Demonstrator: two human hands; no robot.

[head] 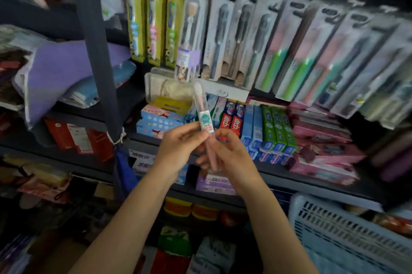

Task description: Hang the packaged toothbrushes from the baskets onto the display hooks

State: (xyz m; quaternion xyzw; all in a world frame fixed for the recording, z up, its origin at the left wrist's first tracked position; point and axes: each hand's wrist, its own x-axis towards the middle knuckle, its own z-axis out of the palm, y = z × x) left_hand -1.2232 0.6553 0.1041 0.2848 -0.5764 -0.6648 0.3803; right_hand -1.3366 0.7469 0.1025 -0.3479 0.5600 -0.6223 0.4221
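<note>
— Looking through the head view: how are the hands posed?
— Both forearms are raised before the shelves. A packaged toothbrush (204, 115) in a clear tube is held upright; the left hand (180, 148) is curled round its middle, the right hand (229, 153) pinches its lower end.
— Surroundings?
— Hanging toothbrush packs (289, 50) are seen above, a blue basket (347, 229) lower right.
</note>
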